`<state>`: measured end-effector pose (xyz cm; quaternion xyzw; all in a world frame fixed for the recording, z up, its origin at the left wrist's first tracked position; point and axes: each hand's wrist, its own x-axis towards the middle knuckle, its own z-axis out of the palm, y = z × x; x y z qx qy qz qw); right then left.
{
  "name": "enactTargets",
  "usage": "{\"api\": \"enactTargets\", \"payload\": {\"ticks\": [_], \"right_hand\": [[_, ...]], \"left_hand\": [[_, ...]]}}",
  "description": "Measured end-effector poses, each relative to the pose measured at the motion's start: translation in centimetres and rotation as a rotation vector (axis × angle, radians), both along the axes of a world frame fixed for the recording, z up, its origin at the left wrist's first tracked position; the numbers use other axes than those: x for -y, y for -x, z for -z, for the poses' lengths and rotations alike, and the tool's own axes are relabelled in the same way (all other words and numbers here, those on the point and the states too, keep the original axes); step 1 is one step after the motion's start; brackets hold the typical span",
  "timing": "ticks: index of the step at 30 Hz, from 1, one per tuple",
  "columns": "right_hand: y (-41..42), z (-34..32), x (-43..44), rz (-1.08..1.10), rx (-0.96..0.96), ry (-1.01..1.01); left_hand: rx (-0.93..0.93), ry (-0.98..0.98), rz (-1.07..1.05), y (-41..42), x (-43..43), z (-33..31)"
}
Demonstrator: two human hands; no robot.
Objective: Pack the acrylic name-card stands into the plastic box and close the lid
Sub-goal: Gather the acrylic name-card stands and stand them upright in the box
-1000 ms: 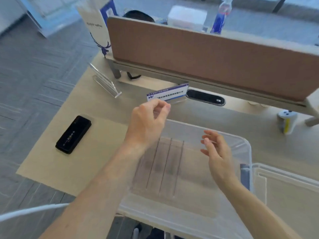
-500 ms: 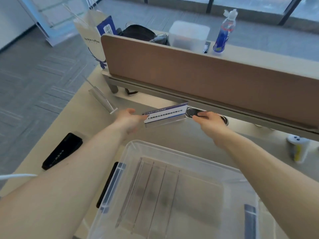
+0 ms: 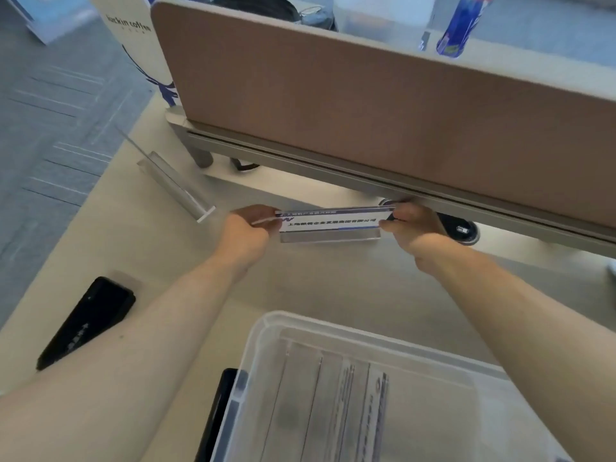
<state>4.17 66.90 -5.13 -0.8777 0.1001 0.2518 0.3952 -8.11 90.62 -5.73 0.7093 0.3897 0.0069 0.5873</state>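
Both hands hold one acrylic name-card stand [image 3: 330, 225] with a printed card by its ends: the left hand [image 3: 245, 232] has its fingers [image 3: 263, 213] pinched on the left end, the right hand [image 3: 415, 225] grips the right end. The stand sits upright on the worktop [image 3: 140, 248], just below the brown divider panel [image 3: 366, 105]. A second, empty stand [image 3: 173, 185] stands to the left. The clear plastic box [image 3: 366, 395], lid off, lies nearer the camera with stands flat inside, beside a black phone [image 3: 88, 320]
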Motion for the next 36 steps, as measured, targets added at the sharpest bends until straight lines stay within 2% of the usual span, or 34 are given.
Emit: {"api": "enactTargets", "payload": {"ticks": [3,6,10,15,26,32,34,36], "right_hand": [[0.6,0.6,0.0,-0.071,0.073,0.005],[1.6,0.6,-0.4,-0.209,0.202,0.178],[2.1,-0.7,-0.1,-0.181,0.272,0.19],[3.9,-5.4,1.4,-0.1,0.381,-0.038],[11.3,-22.8,7.0,-0.035,0.765,-0.489],[16.0,-27.0,11.4,-0.048,0.856,-0.559],[17.7,-27.5,13.0,-0.076,0.884,-0.522],[19.2,-27.3,14.7,-0.1,0.887,-0.478]], "left_hand": [[0.089,0.064,-0.069,-1.2,-0.8,0.6],[0.132,0.054,-0.007,-1.9,-0.8,1.3],[0.176,0.05,-0.009,-1.5,-0.9,0.4],[0.298,0.075,0.002,-1.1,-0.8,-5.6],[0.621,-0.048,0.181,3.9,4.7,-24.3],[0.642,-0.325,0.256,8.6,9.4,-30.1],[0.586,-0.589,0.389,9.6,11.3,-30.8],[0.512,-0.897,0.62,10.2,13.9,-31.1]]}}
